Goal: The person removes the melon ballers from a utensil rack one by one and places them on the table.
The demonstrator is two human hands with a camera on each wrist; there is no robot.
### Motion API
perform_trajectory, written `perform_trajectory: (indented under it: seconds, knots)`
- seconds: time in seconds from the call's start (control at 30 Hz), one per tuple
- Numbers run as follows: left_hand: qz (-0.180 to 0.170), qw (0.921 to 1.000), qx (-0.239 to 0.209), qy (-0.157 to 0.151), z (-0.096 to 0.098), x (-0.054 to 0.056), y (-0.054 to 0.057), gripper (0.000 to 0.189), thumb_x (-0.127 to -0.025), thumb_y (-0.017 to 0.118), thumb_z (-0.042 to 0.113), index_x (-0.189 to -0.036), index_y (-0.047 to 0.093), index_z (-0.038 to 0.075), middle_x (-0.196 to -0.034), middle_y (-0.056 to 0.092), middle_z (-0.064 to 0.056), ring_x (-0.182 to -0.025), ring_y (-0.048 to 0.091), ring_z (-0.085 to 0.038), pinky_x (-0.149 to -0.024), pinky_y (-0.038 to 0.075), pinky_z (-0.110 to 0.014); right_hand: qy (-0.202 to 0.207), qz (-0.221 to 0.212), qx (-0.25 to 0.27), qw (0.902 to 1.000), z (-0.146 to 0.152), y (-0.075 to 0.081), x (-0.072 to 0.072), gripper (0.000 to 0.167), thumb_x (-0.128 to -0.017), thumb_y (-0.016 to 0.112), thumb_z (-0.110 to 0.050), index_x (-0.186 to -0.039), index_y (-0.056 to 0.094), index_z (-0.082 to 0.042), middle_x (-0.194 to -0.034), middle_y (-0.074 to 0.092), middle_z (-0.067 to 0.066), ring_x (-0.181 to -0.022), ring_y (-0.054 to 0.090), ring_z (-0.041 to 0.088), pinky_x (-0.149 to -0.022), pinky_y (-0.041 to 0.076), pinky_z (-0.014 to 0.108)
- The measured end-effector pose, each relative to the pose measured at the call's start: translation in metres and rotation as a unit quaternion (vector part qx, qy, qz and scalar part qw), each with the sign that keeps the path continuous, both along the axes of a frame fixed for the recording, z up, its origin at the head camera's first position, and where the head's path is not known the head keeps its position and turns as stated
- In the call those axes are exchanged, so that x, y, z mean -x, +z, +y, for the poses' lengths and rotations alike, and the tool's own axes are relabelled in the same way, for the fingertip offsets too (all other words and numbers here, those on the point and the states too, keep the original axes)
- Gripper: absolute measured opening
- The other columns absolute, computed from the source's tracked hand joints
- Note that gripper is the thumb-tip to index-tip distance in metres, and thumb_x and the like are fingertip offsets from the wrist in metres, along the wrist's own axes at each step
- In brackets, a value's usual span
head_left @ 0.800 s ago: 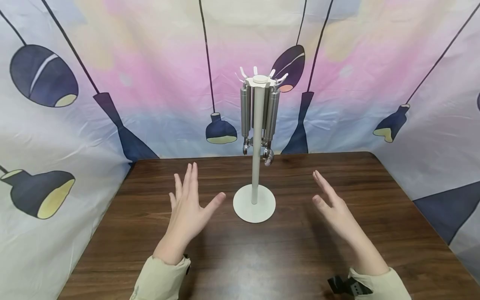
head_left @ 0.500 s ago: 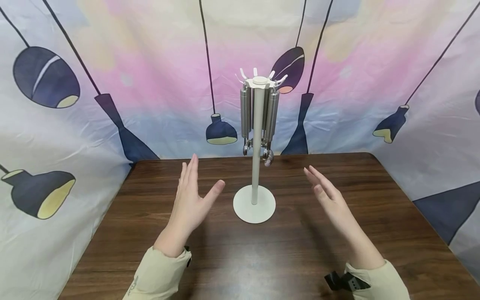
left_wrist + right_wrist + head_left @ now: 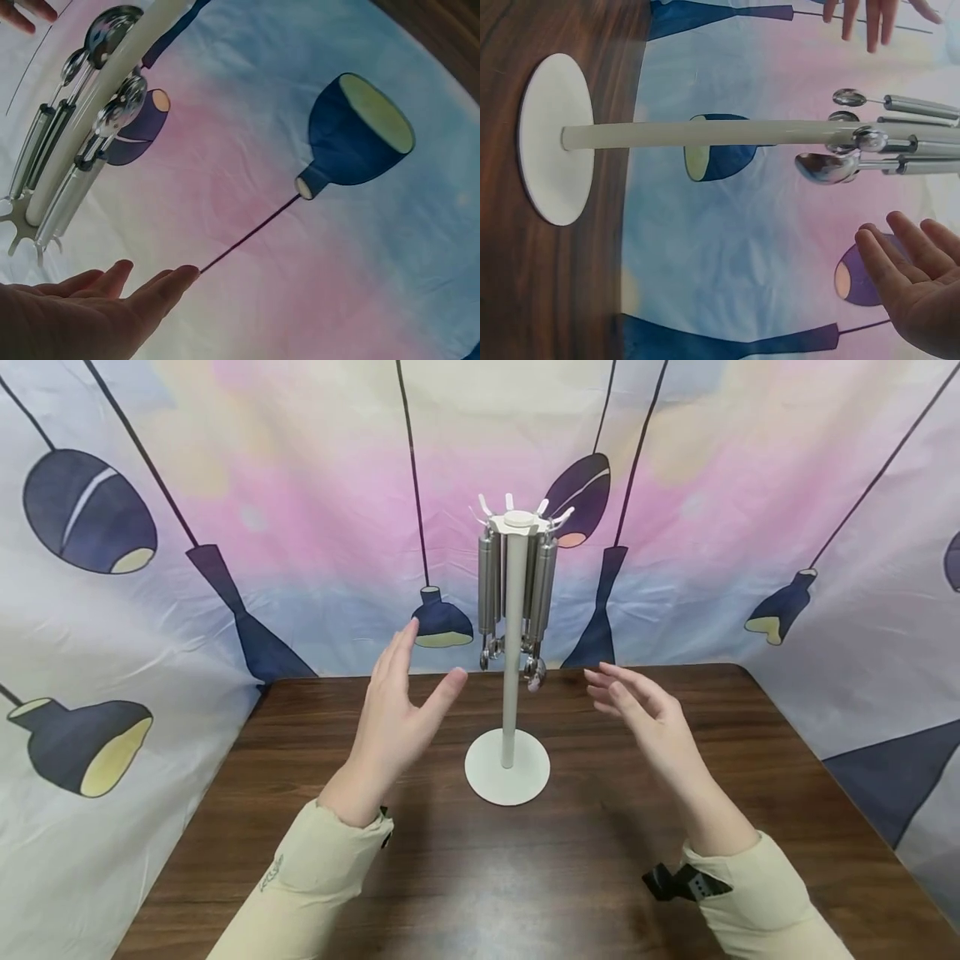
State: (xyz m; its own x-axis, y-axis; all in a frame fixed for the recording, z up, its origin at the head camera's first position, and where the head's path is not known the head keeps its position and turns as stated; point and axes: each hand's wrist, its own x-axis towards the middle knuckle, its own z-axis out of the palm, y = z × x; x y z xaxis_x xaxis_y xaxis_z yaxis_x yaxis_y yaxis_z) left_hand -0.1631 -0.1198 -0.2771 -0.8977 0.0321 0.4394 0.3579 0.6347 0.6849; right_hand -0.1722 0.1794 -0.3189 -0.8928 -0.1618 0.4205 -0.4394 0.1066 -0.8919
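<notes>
A white stand (image 3: 512, 693) with a round base and a ring of hooks on top stands upright on the table. From its hooks hang several metal spoons (image 3: 547, 585) with thick cylindrical handles, bowls downward; a shiny spoon bowl (image 3: 825, 166) shows clearly in the right wrist view. My left hand (image 3: 393, 727) is raised left of the stand, fingers straight and thumb spread, touching nothing. On the other side my right hand (image 3: 660, 727) hovers with relaxed, slightly bent fingers, palm toward the stand. Both hands are apart from the spoons.
The dark wooden table (image 3: 480, 877) has its far edge just behind the stand. A cloth backdrop (image 3: 322, 510) printed with hanging lamps rises behind and at both sides. A black strap (image 3: 686, 883) is around the right sleeve's cuff.
Both hands have risen and moved inward toward the stand. The left fingers have drawn together, and the right fingers have bent slightly. The stand and spoons have stayed in place.
</notes>
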Motion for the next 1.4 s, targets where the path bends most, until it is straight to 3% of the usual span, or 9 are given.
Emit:
perform_trajectory:
  seconds: [0.2,0.3,0.47,0.63,1.03,1.3,1.4]
  knots:
    - [0.046,0.9975,-0.050,-0.018,0.010,0.012,0.014,0.074,-0.095,0.059,0.050,-0.156,0.032,0.018,-0.160,0.033,-0.003,-0.150,0.026,-0.021,-0.120,0.024,-0.053,-0.004,-0.002,-0.001,1.0000,-0.008,0.018,0.007,0.042,-0.104,0.050,-0.021,-0.140,0.051,0.002,-0.125,0.069,-0.004,-0.110,0.068,0.007,-0.094,0.053,0.023]
    - [0.056,0.9932,-0.097,-0.034,0.017,0.018,0.020,0.067,-0.097,0.059,0.041,-0.154,0.035,0.014,-0.157,0.039,-0.002,-0.147,0.032,-0.017,-0.119,0.027,-0.047,-0.009,-0.009,-0.003,0.9999,-0.012,0.025,0.010,0.042,-0.104,0.052,-0.023,-0.139,0.053,0.000,-0.122,0.070,-0.005,-0.106,0.069,0.006,-0.093,0.054,0.024]
    - [0.065,0.9873,-0.135,-0.053,0.027,0.028,0.032,0.064,-0.098,0.058,0.039,-0.152,0.038,0.013,-0.155,0.042,0.000,-0.144,0.036,-0.013,-0.118,0.032,-0.039,-0.016,-0.005,-0.004,0.9998,-0.022,0.036,0.016,0.039,-0.102,0.055,-0.023,-0.133,0.058,0.000,-0.116,0.071,-0.005,-0.102,0.070,0.005,-0.093,0.054,0.026]
    - [0.079,0.9842,-0.150,-0.052,0.040,0.037,0.045,0.064,-0.097,0.060,0.039,-0.151,0.040,0.013,-0.152,0.045,0.000,-0.142,0.040,-0.014,-0.115,0.035,-0.035,-0.031,0.013,-0.002,0.9994,-0.030,0.044,0.024,0.034,-0.100,0.060,-0.023,-0.125,0.063,-0.001,-0.107,0.073,-0.007,-0.095,0.072,0.009,-0.091,0.055,0.028]
    - [0.080,0.9810,-0.174,-0.033,0.065,0.047,0.076,0.084,-0.092,0.064,0.047,-0.157,0.024,0.011,-0.154,0.042,0.002,-0.139,0.041,-0.009,-0.112,0.033,-0.022,-0.036,0.020,-0.018,0.9990,-0.048,0.060,0.048,0.033,-0.095,0.067,-0.017,-0.123,0.065,0.001,-0.107,0.071,0.006,-0.085,0.071,0.007,-0.084,0.058,0.026]
    - [0.075,0.9863,-0.147,-0.001,0.078,0.048,0.089,0.085,-0.088,0.064,0.056,-0.156,0.029,0.017,-0.154,0.042,0.004,-0.139,0.040,-0.008,-0.114,0.032,-0.039,-0.057,0.034,-0.075,0.9950,-0.054,0.061,0.051,0.033,-0.093,0.069,-0.017,-0.122,0.067,-0.002,-0.112,0.070,0.015,-0.085,0.069,0.013,-0.079,0.056,0.023]
    - [0.069,0.9877,-0.140,0.007,0.082,0.049,0.095,0.088,-0.086,0.064,0.061,-0.155,0.030,0.019,-0.153,0.043,0.007,-0.139,0.040,-0.008,-0.114,0.033,-0.038,-0.056,0.036,-0.076,0.9949,-0.055,0.061,0.052,0.032,-0.094,0.068,-0.017,-0.121,0.068,-0.001,-0.110,0.070,0.016,-0.084,0.070,0.015,-0.079,0.056,0.024]
